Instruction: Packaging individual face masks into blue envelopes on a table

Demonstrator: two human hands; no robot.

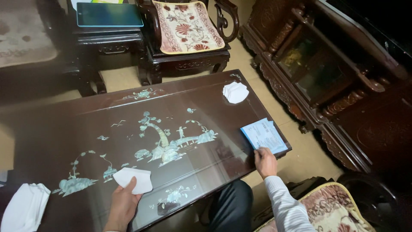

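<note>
Person seated at the near long edge of a dark lacquered table [64, 137] with pale shell inlay of trees and birds.

Left hand [122, 204]: forearm comes up from the bottom edge, wrist roughly straight, hand over the near part of the table top. Fingers closed on a white face mask [134, 179]; thumb on top, other fingers underneath and mostly hidden. Mask sticks out past the fingertips toward the table centre, roughly flat, at or just above the surface; can't tell if it touches the glossy top.

Right hand [265, 161]: arm in a white ribbed sleeve [283, 202] angles in from bottom right. Hand lies palm down at the near right corner of the table, fingers extended and close together, tips pressing on the near edge of a pale blue packet [264, 135]. Not gripping it, just resting on it. Packet lies flat, slightly skewed, its right side just at the table edge.

Other items: a stack of white masks [235, 92] near the far right of the table, well apart from both hands. Another white pile [25, 207] at the near left corner, left of the left hand. Beyond the table: carved dark wooden chair with a floral cushion [186, 26], a tablet [109, 14] on a side table. Carved cabinet [326, 73] along the right.
</note>
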